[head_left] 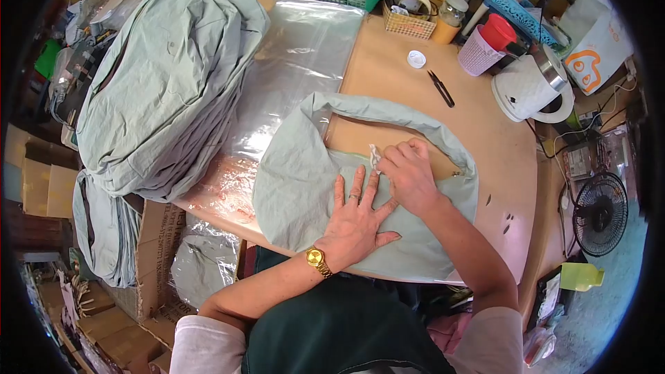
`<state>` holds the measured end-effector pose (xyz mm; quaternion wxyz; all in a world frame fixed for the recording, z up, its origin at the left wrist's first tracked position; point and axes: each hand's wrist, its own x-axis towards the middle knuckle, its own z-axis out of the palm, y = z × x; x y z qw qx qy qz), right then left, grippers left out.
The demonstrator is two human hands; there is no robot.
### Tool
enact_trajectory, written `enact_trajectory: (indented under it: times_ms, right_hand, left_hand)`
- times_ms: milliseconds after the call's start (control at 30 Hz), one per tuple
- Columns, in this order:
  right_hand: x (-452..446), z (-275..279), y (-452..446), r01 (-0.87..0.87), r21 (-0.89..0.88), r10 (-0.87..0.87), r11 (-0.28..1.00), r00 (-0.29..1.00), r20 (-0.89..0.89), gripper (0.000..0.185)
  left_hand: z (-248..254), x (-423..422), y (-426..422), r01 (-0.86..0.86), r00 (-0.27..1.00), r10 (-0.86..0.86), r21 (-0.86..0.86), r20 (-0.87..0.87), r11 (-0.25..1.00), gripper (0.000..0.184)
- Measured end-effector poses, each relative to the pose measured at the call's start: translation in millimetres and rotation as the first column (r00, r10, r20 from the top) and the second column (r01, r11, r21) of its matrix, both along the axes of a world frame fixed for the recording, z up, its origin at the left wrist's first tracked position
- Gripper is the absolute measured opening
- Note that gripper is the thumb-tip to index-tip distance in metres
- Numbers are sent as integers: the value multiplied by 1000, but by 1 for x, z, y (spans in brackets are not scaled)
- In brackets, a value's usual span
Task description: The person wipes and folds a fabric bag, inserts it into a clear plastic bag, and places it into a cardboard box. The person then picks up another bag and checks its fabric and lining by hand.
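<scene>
A grey-green fabric shoulder bag (291,194) lies flat on the table, its strap looping away at the top. My left hand (357,218), with a gold watch at the wrist, presses on the bag's body with fingers spread. Just beside its fingertips, my right hand (410,174) is closed on a small crumpled white cloth (375,155) at the bag's upper edge. Part of that cloth is hidden by the fingers, and whether it is fabric or tissue I cannot tell.
A tall pile of similar grey-green bags (166,90) stands at the left beside clear plastic sheets (298,55). Black thread snips (440,88) and a white round lid (416,59) lie beyond the strap. A white kettle (523,90) and a black fan (600,213) are at right.
</scene>
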<state>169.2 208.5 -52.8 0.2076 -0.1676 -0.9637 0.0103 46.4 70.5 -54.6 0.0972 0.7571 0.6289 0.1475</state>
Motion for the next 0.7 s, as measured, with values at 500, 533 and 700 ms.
enact_trajectory:
  times_ms: [500, 533, 700]
  right_hand:
    - [51, -18, -12, 218, -366, -330, 905, 902, -277, 15]
    - [52, -19, -11, 213, -402, -356, 891, 876, -324, 15]
    - [58, -18, 2, 176, -736, -516, 654, 815, -264, 15]
  left_hand:
    - [21, -26, 47, -120, 930, 127, -42, 346, 992, 46]
    - [19, -27, 41, -114, 930, 122, -43, 347, 993, 46]
    - [-3, -16, -8, 40, 991, -50, 84, 126, 996, 49]
